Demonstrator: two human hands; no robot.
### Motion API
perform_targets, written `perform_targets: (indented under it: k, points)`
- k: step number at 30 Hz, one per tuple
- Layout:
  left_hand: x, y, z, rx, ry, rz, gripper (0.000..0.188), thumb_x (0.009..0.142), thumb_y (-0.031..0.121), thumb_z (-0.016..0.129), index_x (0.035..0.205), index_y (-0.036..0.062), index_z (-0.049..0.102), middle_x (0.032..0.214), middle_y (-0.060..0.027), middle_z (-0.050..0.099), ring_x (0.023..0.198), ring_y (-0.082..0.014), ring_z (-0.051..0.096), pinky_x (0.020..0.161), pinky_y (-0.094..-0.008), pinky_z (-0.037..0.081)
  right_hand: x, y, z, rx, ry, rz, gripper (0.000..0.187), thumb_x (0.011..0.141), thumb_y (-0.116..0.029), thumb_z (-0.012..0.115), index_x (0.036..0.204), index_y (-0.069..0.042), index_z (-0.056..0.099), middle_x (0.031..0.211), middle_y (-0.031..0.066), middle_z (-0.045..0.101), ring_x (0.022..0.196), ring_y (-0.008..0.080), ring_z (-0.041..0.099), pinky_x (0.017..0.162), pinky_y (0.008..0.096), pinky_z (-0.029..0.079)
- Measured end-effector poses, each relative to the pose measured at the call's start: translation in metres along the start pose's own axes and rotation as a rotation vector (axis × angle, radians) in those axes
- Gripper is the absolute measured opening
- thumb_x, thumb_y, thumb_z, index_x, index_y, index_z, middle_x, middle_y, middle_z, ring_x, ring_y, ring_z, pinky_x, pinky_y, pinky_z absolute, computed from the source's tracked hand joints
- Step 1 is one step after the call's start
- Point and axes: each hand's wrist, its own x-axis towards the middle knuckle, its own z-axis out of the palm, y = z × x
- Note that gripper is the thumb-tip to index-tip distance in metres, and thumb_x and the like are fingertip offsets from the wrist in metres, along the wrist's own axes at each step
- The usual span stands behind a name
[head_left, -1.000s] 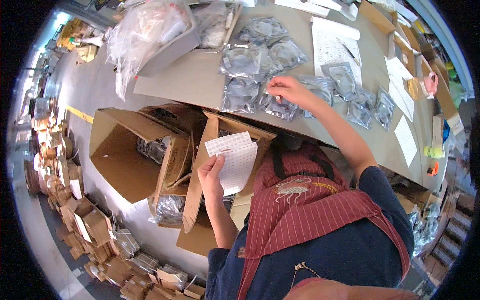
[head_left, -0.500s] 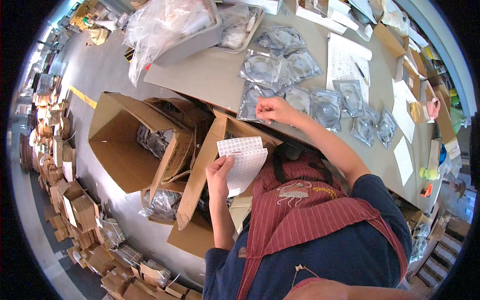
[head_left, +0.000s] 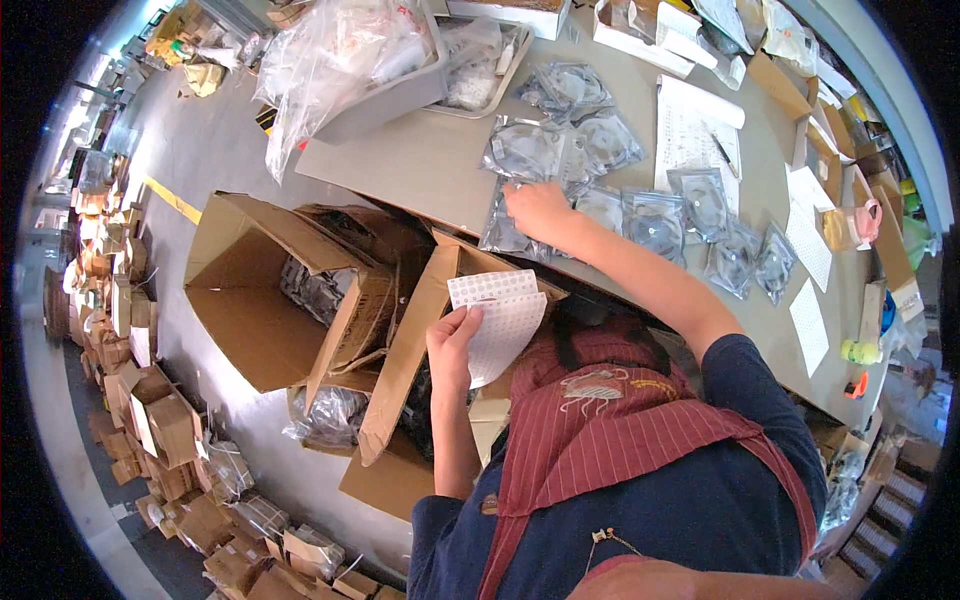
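Note:
My left hand (head_left: 452, 348) pinches white sticker sheets (head_left: 508, 340) printed with rows of small round dots, held above the open carton beside the table edge. My right hand (head_left: 538, 212) rests with bent, gathered fingers on a clear plastic bag (head_left: 506, 238) at the table's near edge. Its fingertips touch the bag's upper part, and whatever they may pinch is too small to make out. Several similar bags, with grey coiled contents, lie around it, among them one farther back (head_left: 525, 145) and one to the right (head_left: 653, 222).
Open cartons (head_left: 250, 340) stand left of the table (head_left: 400, 165). A grey bin (head_left: 385, 105) with plastic bags sits at the table's far left. Paper (head_left: 690, 135) with a pen (head_left: 724, 152) lies beyond the bags. More dotted sheets (head_left: 808, 325) lie at the right.
My right hand has moved slightly back and left and lowered onto the bag, its fingers turned down. My left hand still holds the sheets, with the whole view shifted a little.

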Motion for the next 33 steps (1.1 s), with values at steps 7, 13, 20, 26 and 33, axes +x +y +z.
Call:
perform_targets:
  k: [7, 13, 20, 26, 33]
  points:
    - [-0.004, -0.001, -0.006, -0.041, 0.088, 0.035, 0.02, 0.091, 0.016, 0.064, 0.087, -0.0029, 0.07, 0.078, 0.0012, 0.064, 0.069, -0.005, 0.053, 0.064, -0.021, 0.04, 0.046, 0.037, -0.052, 0.634, 0.119, 0.173, 0.017, 0.082, -0.016, 0.069, 0.088, -0.003, 0.062, 0.071, 0.0092, 0.067, 0.06, 0.0182, 0.067, 0.049, 0.0338, 0.051]
    - [0.004, -0.006, -0.011, -0.137, 0.15, 0.078, 0.021, 0.091, 0.014, 0.065, 0.095, -0.0055, 0.071, 0.085, -0.0028, 0.068, 0.073, -0.0076, 0.057, 0.068, -0.0225, 0.043, 0.07, 0.066, -0.051, 0.938, 0.131, 0.479, 0.026, 0.075, -0.022, 0.071, 0.091, -0.003, 0.064, 0.079, 0.0163, 0.068, 0.08, 0.0299, 0.069, 0.074, 0.0428, 0.055]
    - [0.006, -0.006, -0.014, -0.165, 0.153, 0.05, 0.02, 0.091, 0.013, 0.065, 0.097, -0.0052, 0.071, 0.086, -0.0041, 0.069, 0.075, -0.0093, 0.06, 0.071, -0.0232, 0.044, 0.085, 0.076, -0.047, -0.007, 0.137, 0.318, 0.034, 0.072, -0.027, 0.073, 0.095, -0.003, 0.065, 0.091, 0.0182, 0.069, 0.091, 0.0373, 0.067, 0.078, 0.0451, 0.054]
    - [0.006, -0.01, -0.02, -0.155, 0.141, 0.042, 0.021, 0.091, 0.013, 0.064, 0.098, -0.0052, 0.071, 0.086, -0.0045, 0.069, 0.074, -0.0097, 0.061, 0.07, -0.0237, 0.045, 0.092, 0.096, -0.059, -0.153, -0.075, 0.447, 0.052, 0.07, -0.044, 0.075, 0.109, -0.009, 0.069, 0.125, 0.0181, 0.06, 0.12, 0.0401, 0.052, 0.096, 0.0527, 0.043]
    - [0.005, -0.01, -0.007, -0.122, 0.056, -0.025, 0.02, 0.092, 0.014, 0.064, 0.097, -0.0042, 0.071, 0.086, -0.0039, 0.069, 0.073, -0.0091, 0.061, 0.069, -0.0235, 0.045, 0.091, 0.052, -0.018, 0.017, -0.04, 0.048, 0.047, 0.073, -0.042, 0.074, 0.113, -0.019, 0.068, 0.113, 0.0139, 0.061, 0.118, 0.0392, 0.046, 0.1, 0.0526, 0.038]
